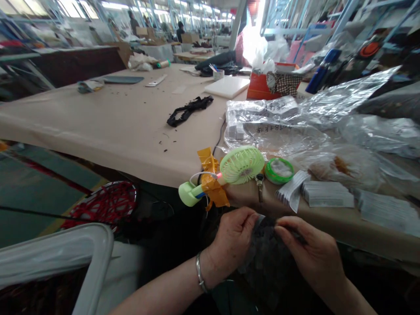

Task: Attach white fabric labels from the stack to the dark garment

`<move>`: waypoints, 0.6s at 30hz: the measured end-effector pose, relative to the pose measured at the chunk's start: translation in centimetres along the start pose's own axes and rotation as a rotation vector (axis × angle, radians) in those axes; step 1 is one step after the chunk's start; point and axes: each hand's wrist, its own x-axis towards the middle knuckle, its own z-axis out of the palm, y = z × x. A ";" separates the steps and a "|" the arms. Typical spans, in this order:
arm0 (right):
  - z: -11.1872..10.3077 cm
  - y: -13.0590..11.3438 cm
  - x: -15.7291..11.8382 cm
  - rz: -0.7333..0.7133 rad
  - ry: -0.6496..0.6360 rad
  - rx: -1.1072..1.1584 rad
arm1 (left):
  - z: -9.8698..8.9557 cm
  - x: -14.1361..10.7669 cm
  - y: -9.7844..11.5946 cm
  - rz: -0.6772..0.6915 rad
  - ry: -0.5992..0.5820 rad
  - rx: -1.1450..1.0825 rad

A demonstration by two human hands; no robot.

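Note:
Below the table's near edge, a piece of dark, thin fabric (262, 253) hangs between my two hands. My left hand (231, 243) pinches its upper left side, thumb against the curled fingers. A small pale scrap (260, 218) shows by those fingertips; whether it is a label I cannot tell. On the other side, my right hand (310, 247) is closed with thumb and forefinger on the fabric's upper right edge. The lower part of the fabric fades into dark clothing. Just beyond my hands, a light green fan (242, 165) is fixed to the table edge with orange tape (215, 188).
Right of the fan are a green round tub (278, 170), stacks of printed white labels (327, 194) and clear plastic bags (275, 131). A black fabric strip (190, 110) lies on the brown-covered table (124, 118). At lower left stand a white bin (105, 245) and a red-filled basket (105, 203).

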 end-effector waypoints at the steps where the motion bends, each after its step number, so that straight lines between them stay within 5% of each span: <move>1: -0.7 0.4 -0.1 -0.068 0.052 -0.093 | 0.0 0.0 -0.3 -0.008 -0.005 0.013; 4: -2.0 2.1 0.2 -0.202 0.182 -0.390 | 0.2 0.1 -1.3 -0.022 -0.012 0.040; 8: -2.0 4.1 0.5 -0.275 0.154 -0.640 | 0.8 -0.3 -2.2 -0.045 -0.040 0.031; 14: -2.4 4.5 0.8 -0.340 0.195 -0.626 | 2.1 -0.6 -0.6 -0.153 -0.110 -0.185; 18: -3.2 3.7 -0.3 -0.398 0.204 -0.515 | 3.7 -0.3 1.4 -0.411 -0.270 -0.626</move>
